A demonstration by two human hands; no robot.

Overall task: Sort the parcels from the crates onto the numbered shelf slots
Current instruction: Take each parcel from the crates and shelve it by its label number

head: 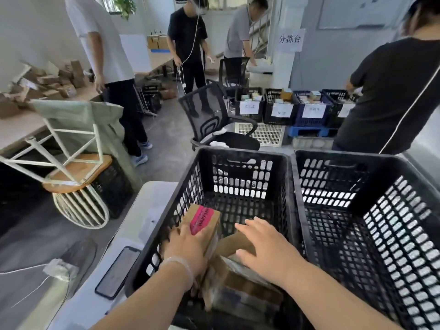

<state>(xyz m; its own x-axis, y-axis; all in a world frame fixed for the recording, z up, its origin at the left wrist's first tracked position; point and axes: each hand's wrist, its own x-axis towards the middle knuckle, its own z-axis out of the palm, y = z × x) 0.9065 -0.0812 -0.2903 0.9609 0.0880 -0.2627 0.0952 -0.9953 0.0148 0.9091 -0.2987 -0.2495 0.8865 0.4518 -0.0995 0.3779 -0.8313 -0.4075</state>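
Both your bare forearms reach forward and down, side by side. Your left hand (188, 246) is curled round a cardboard box (208, 221), back of the hand up, with a clear band (182, 262) on the wrist. Your right hand (264, 246) is flat, palm down, fingers straight and spread, thumb pointing left.

Inside the black crate (242, 154), left hand (188, 246) grips a pink-labelled parcel (205, 216) at its left wall; right hand (266, 246) spreads over brown parcels (240, 285)
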